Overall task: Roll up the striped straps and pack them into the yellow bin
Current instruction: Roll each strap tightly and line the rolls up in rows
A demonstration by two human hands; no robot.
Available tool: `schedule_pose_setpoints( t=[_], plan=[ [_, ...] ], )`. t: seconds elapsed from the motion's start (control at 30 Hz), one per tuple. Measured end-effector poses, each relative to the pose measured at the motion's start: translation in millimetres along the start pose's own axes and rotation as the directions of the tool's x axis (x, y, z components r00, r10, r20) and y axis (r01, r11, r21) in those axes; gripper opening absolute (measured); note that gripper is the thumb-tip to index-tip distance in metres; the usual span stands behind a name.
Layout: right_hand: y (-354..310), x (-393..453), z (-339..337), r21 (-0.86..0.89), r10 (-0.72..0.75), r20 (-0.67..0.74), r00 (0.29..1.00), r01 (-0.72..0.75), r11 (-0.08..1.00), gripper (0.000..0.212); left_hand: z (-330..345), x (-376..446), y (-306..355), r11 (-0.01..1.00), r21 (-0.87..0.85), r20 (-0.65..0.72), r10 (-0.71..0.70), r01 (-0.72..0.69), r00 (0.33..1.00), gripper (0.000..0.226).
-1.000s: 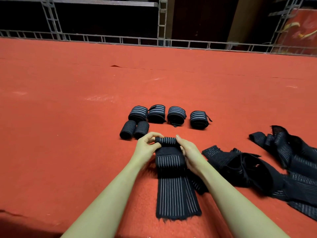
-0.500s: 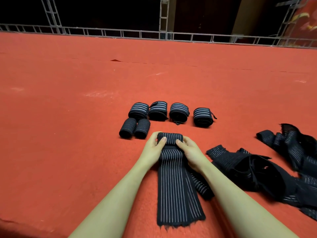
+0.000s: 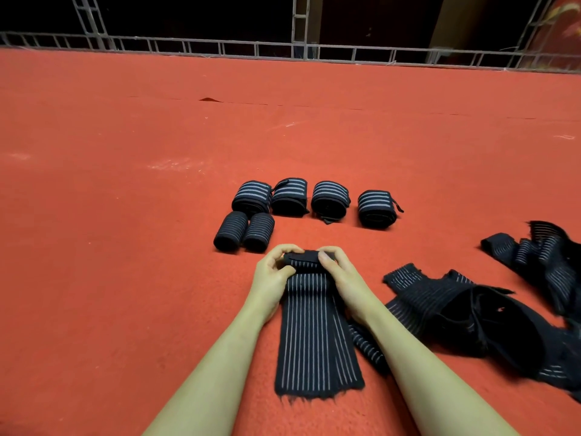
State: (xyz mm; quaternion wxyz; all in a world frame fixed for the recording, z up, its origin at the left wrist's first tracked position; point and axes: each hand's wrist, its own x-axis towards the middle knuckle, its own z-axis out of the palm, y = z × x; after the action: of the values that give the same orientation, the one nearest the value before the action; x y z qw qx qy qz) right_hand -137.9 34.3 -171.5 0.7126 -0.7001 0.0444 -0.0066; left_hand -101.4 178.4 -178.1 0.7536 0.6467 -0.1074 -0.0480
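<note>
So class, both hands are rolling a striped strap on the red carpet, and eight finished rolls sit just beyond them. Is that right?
Not quite: the head view shows six finished rolls, not eight. Both the left hand and right hand are rolling the striped strap on the red carpet.

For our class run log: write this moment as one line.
step: rolling strap | left hand and right hand: grip the roll of the flat strap | finished rolls: six | loose straps: right | yellow bin: unseen

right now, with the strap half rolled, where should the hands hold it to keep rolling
Judging by its pose, hold the small roll at the far end of the flat strap, one hand at each end of it, as the left hand and right hand do. Come from the near side, thumbs on top, since the unrolled length lies toward the person.
</note>
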Motion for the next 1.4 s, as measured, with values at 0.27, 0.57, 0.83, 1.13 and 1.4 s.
schedule_pose_setpoints(
  t=[0.27,0.57,0.83,1.13,1.4],
  plan=[
    [5,-2,-3,0.122,0.001,-0.029,1.000,0.003,0.993,0.035,7,0,-5,0.934,0.353,0.033,-0.061,0.046,0.998,0.041],
    [12,-3,-6,-0.169,-0.075,0.031,0.997,0.079,0.982,0.070,5,0,-7,0.973,0.229,-0.033,0.024,-0.016,0.999,0.011],
    [9,-11,4,-0.447,-0.300,-0.297,0.907,0.145,0.883,0.032,3,0,4,0.994,0.084,-0.105,0.080,-0.071,0.991,0.010],
    [4,-12,5,-0.471,-0.138,-0.207,0.968,0.025,0.882,0.024,-18,7,17,0.987,0.134,-0.040,0.092,-0.086,0.995,0.026],
    [-13,-16,4,-0.627,-0.145,-0.151,0.978,0.019,0.778,0.039,-16,7,25,0.937,0.296,0.011,0.190,-0.185,0.982,0.025]
  ],
)
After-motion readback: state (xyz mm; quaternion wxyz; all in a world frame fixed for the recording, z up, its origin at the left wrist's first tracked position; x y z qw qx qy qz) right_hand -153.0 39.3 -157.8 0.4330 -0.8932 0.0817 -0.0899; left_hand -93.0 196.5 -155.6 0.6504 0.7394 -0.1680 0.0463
